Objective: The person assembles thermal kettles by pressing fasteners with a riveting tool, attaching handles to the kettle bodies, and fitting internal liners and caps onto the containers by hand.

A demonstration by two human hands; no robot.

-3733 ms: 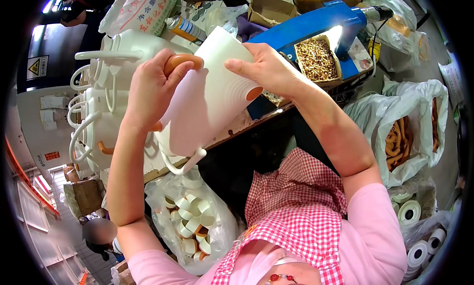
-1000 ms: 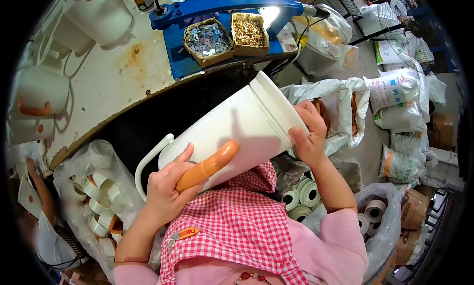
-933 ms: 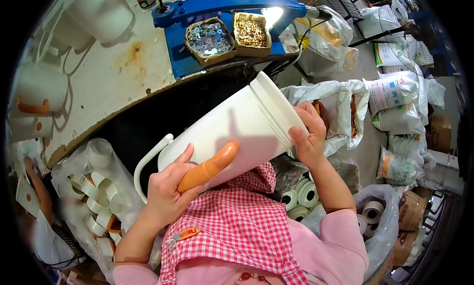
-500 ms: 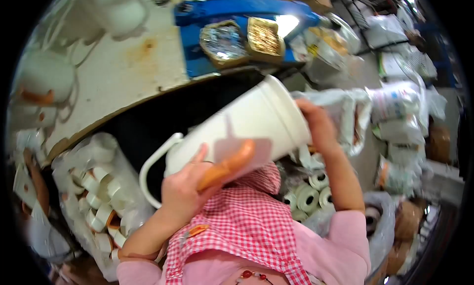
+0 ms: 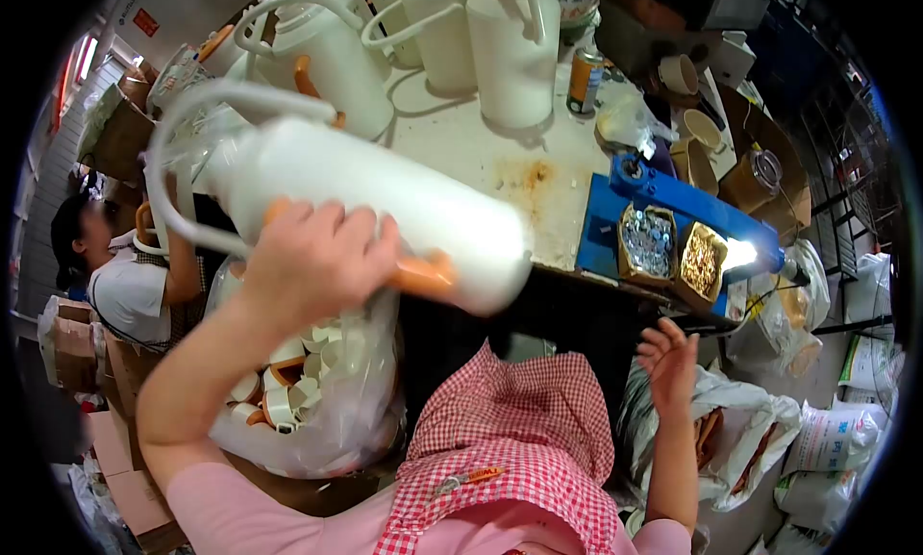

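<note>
A white cylindrical container (image 5: 385, 194) with a large white bail handle (image 5: 165, 161) is tilted in the air at the left centre, slightly blurred. My left hand (image 5: 322, 257) is wrapped round the orange side handle (image 5: 430, 272) of this container. Off to the right, my right hand (image 5: 668, 358) holds nothing, with its fingers apart, below the blue machine (image 5: 702, 204). Beneath the held container, a clear plastic bag (image 5: 370, 411) holds several white and orange pieces.
Several white containers (image 5: 514, 60) and a spray can (image 5: 585, 79) stand on the worktable (image 5: 461, 161). Boxes of washers (image 5: 647, 242) and rivets (image 5: 702, 262) sit by the machine. Another person (image 5: 130, 281) is at the left. Sacks (image 5: 832, 440) lie at the right.
The container has swung up and to the left in my left hand. My right hand has let go of it and is now apart. The view has turned leftward, showing more of the worktable.
</note>
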